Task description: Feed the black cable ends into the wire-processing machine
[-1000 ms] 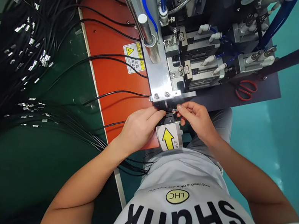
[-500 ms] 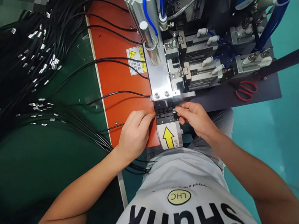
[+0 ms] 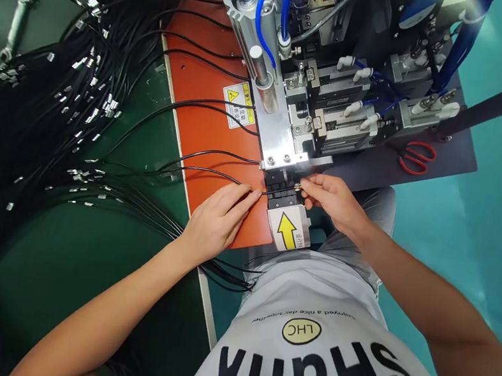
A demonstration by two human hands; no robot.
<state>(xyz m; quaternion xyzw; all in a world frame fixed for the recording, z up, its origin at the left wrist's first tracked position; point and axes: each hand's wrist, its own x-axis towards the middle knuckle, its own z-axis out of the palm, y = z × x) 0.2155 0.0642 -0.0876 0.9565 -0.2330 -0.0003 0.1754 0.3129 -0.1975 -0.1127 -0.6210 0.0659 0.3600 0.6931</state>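
Green matting (image 3: 73, 260) covers the bench to your left, strewn with a heap of black leads (image 3: 50, 114) that carry bright metal ends. An orange plate (image 3: 204, 121) lies between that mat and the machine (image 3: 335, 122). A pair of red scissors (image 3: 415, 157) rests on the dark deck at the far right, well apart from your hands.

Your hands are apart, one on each side of the small black fixture (image 3: 282, 190) at the machine's front edge, just above the yellow arrow label (image 3: 289, 230). Your left hand (image 3: 216, 221) lies on the orange plate, thumb and forefinger pinched on one black cable (image 3: 219, 173) just short of the fixture. Your right hand (image 3: 331, 199) pinches closed on what looks like that cable's stripped tip, though the tip itself is too small to make out clearly.

The cable's long axis runs left to right. It comes in from the heap, crosses the plate, passes through your left fingers and lies over the fixture toward your right fingertips. So the fixture sits between your two grips — the right hand is nearer the cable's end, and the left is nearer its free length. The arrow on the label points up toward the fixture, across the cable's line.
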